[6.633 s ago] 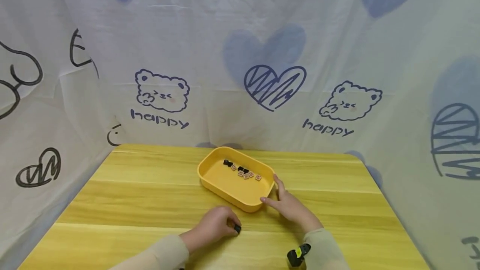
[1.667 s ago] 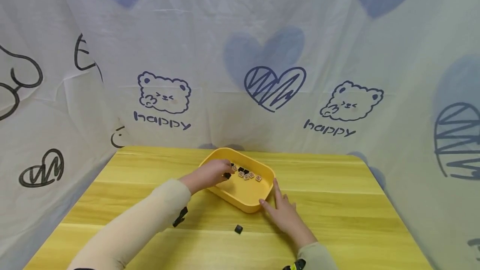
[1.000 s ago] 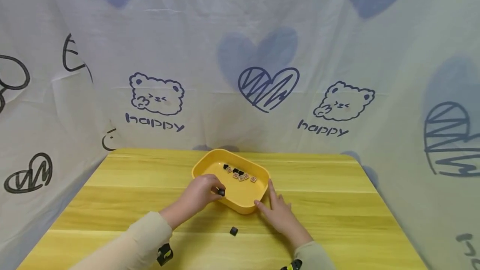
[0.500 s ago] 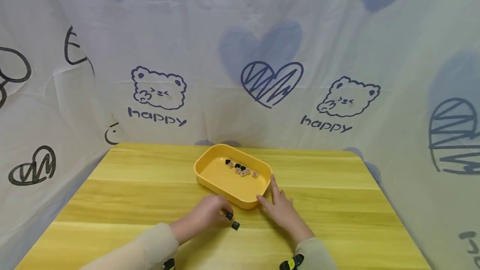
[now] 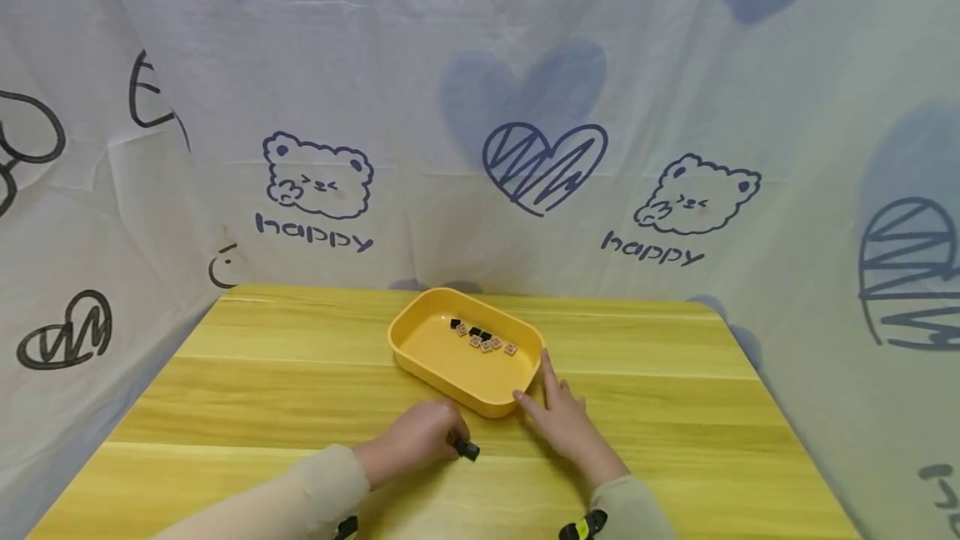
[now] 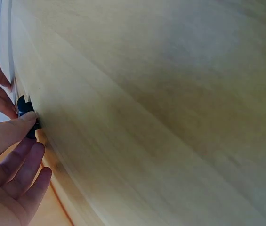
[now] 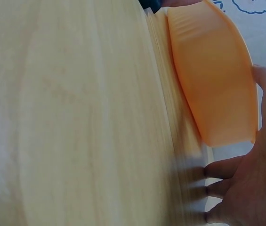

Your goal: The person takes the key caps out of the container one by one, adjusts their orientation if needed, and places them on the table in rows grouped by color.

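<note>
Block (image 5: 460,444) pinched by left hand (image 5: 420,438) is best kept level against second block (image 5: 471,452) just past the pinch; right hand (image 5: 564,425), fingers extended, touches tray (image 5: 442,352).

Heart-printed cloth (image 5: 420,40) behind yellow table (image 5: 262,373)

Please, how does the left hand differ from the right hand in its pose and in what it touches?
The left hand pinches a small black piece, while the right hand touches the yellow tray. The left hand's thumb closes in on the piece; the right hand's thumb and fingers are spread. The left hand is on the tray's near side, the right hand at its right end. Both are bare.
</note>
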`<state>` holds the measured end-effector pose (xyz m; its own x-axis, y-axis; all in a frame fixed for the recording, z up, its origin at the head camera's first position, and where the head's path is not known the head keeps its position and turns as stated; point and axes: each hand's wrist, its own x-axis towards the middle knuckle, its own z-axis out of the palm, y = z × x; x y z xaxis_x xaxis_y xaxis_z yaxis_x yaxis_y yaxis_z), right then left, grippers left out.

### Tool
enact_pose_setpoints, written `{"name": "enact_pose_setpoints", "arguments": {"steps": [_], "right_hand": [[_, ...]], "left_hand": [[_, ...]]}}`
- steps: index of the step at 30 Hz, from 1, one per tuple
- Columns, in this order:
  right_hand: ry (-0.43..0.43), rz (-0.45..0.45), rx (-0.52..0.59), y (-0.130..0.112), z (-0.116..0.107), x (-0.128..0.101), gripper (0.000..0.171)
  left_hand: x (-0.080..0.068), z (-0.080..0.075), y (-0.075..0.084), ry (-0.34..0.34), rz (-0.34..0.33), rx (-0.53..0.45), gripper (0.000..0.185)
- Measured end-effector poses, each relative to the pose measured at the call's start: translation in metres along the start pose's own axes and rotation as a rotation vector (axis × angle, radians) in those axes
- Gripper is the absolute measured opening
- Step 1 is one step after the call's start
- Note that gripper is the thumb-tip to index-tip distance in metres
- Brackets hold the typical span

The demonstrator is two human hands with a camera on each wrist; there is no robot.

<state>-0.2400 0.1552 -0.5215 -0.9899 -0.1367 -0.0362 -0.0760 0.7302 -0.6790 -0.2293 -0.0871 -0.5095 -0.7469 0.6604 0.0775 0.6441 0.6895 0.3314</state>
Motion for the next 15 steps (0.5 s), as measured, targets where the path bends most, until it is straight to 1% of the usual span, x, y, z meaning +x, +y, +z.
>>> {"name": "enact_pose_setpoints", "arguments": {"steps": [4, 8, 12, 15], "right_hand": [[0.002, 0.001, -0.002, -0.0006, 0.0003, -0.0008, 0.085], [0.006, -0.002, 0.003, -0.0004, 0.0000, -0.0012, 0.086], [0.008, -0.010, 0.010, -0.0002, -0.0002, -0.0012, 0.086], [0.009, -0.007, 0.006, -0.0001, 0.0001, -0.0009, 0.086]], "left_hand": [[0.0021, 0.0004, 0.0028, -0.026, 0.008, 0.004, 0.019], [0.0042, 0.0006, 0.0057, -0.023, 0.027, 0.029, 0.018], [0.0063, 0.0019, 0.0065, -0.032, 0.011, 0.022, 0.014], [0.0072, 0.0028, 0.0073, -0.025, -0.011, 0.006, 0.013]]}}
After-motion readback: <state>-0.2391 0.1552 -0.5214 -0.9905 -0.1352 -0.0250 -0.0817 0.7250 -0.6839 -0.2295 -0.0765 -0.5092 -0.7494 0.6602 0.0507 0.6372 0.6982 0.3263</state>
